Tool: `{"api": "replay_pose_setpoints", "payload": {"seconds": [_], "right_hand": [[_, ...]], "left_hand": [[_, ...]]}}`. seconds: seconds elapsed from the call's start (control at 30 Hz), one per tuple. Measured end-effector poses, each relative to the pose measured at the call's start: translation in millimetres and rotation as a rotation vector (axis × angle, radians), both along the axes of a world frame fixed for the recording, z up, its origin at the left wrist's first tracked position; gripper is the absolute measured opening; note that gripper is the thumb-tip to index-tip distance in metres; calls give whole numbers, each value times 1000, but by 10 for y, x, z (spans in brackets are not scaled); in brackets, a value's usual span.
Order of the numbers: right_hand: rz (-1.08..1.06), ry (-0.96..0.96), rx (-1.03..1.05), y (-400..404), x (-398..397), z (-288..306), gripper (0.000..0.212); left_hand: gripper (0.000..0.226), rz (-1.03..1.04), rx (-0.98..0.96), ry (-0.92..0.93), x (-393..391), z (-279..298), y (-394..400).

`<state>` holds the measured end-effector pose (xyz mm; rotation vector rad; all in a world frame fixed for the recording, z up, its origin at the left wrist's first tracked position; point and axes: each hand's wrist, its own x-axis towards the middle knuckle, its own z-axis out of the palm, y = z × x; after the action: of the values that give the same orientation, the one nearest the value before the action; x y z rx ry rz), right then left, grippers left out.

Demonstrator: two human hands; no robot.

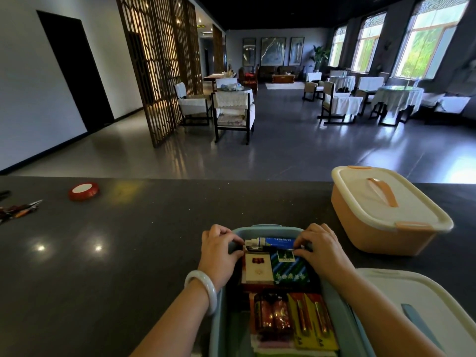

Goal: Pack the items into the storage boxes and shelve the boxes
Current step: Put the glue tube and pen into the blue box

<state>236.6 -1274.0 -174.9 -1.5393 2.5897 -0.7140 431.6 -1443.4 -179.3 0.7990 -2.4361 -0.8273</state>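
At the counter's near edge, our left hand (221, 249) and right hand (318, 247) pinch a tube (277, 242) into the nearly full blue box (219, 318). Its lid (422, 305) lies alongside; the orange box (381, 215) is closed, shelving remains

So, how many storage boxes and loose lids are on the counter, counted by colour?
Blue storage box, open, being packed: 1
Orange storage box, lid closed: 1
Loose white lid with blue handle: 1
Total: 3
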Motion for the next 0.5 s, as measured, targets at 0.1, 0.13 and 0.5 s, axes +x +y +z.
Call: {"api": "replay_pose_setpoints", "payload": {"seconds": [0.1, 0.13, 0.5], "right_hand": [[6, 1, 12, 3, 6, 22, 18], [10, 2, 18, 5, 9, 31, 18], [21, -4, 66, 5, 5, 140, 18]], "left_hand": [[17, 5, 6, 0, -5, -4, 3], [17, 6, 3, -1, -6, -6, 1], [18, -47, -103, -74, -3, 14, -30]]}}
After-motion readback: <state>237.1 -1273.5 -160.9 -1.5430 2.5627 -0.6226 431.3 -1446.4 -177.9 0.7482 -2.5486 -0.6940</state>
